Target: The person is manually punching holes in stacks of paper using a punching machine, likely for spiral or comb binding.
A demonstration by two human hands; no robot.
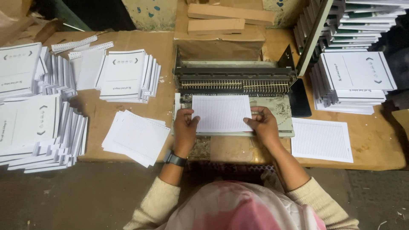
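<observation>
White ruled sheets [221,113] lie on the bed of a punching machine [234,81], their far edge at its row of teeth. Left hand [185,127] grips the sheets' left edge, thumb on top and fingers curled beneath; a watch [174,159] sits on that wrist. Right hand [263,124] pinches the right edge, thumb and fingertips pressed flat on the paper. Both hands rest against the machine's bed, on the wooden surface [366,140].

Left of the left hand, just beside it, lies a loose fanned pile of sheets [136,136]. Farther left and beyond it stand stacked booklets [40,127] and a second stack [128,76], with perforated strips [81,44] past them. Right of the right hand, close by, a single flat pile of ruled paper [321,139] lies on the surface; beyond it rises another booklet stack [355,79]. Past the machine, away from both hands, sit brown paper-wrapped bundles [223,25]. Cream sleeves [317,200] and a pink head covering [243,208] fill the near edge.
</observation>
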